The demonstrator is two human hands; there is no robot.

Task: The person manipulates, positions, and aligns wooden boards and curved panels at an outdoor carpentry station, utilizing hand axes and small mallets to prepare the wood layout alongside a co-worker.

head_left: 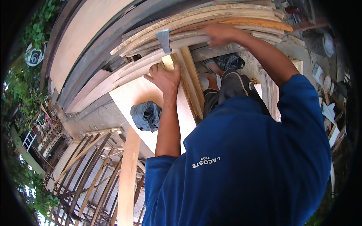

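My left hand (164, 77) grips a small pale yellow wooden block (168, 61) at the top edge of a light plywood panel (141, 142). My right hand (215, 34) is closed on the pale handle of a hatchet, whose grey metal head (163, 40) is just above the block. A crumpled dark plastic bag (146, 116) lies on the panel, left of my left forearm. A grooved wooden piece (190, 84) runs along the panel's right side.
Stacked boards (233, 15) arch across the top. Wooden frames (85, 173) and an upright plank (128, 177) are at the lower left, with plants (34, 34) beyond. Another dark bag (230, 60) lies near my feet. Scraps (327, 110) lie at the right.
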